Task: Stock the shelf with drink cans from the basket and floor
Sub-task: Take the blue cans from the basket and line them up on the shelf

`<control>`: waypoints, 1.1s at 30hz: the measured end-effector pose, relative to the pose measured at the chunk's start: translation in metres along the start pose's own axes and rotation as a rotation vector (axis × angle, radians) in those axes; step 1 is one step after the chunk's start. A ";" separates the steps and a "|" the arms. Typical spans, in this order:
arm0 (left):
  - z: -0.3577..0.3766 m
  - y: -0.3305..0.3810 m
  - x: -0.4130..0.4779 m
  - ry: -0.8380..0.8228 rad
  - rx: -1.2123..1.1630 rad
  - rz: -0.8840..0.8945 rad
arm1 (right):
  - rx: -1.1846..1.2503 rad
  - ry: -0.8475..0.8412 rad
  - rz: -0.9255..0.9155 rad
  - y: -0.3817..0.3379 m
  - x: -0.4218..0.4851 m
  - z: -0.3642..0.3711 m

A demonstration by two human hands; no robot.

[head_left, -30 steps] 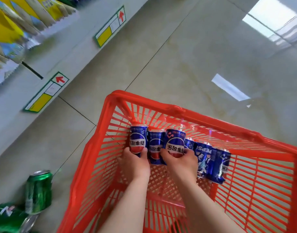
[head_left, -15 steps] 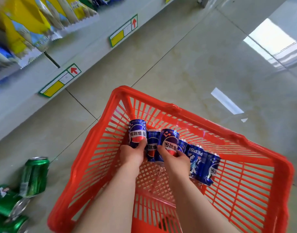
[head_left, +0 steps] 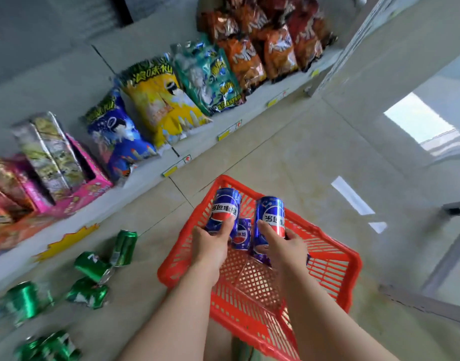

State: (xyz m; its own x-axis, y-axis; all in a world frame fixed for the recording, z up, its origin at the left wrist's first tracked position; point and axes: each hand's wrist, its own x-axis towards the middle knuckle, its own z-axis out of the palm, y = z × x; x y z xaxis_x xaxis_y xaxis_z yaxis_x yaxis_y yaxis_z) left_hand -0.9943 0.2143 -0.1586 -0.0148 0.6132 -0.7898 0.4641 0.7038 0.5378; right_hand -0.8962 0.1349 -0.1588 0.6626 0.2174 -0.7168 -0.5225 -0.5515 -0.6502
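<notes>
Cans gripped, left hand, right hand

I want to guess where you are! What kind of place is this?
Most likely a small shop: a low shelf lined with snack bags and price tags, plus a red shopping basket with blue cans.

Left hand & right hand have each raised a blue can off the basket floor; prob. only a third can still shows between them.
</notes>
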 end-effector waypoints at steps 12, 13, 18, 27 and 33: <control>-0.135 0.109 -0.136 0.150 -0.239 0.184 | -0.062 -0.232 -0.354 -0.167 -0.160 0.006; -0.145 0.116 -0.145 0.146 -0.254 0.205 | -0.064 -0.253 -0.375 -0.178 -0.171 0.007; -0.196 0.131 -0.186 0.099 -0.269 0.314 | -0.088 -0.320 -0.478 -0.218 -0.231 0.010; -0.293 0.135 -0.283 0.075 -0.395 0.307 | -0.097 -0.348 -0.480 -0.235 -0.359 0.031; -0.376 0.145 -0.330 0.192 -0.358 0.372 | -0.105 -0.406 -0.529 -0.249 -0.446 0.066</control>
State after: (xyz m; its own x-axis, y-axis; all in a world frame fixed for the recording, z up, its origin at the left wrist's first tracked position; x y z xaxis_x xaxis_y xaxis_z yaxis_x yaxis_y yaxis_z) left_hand -1.2548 0.2491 0.2910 -0.0842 0.8749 -0.4770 0.1391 0.4843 0.8638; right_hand -1.0966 0.2284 0.3062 0.5499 0.7539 -0.3595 -0.1141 -0.3586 -0.9265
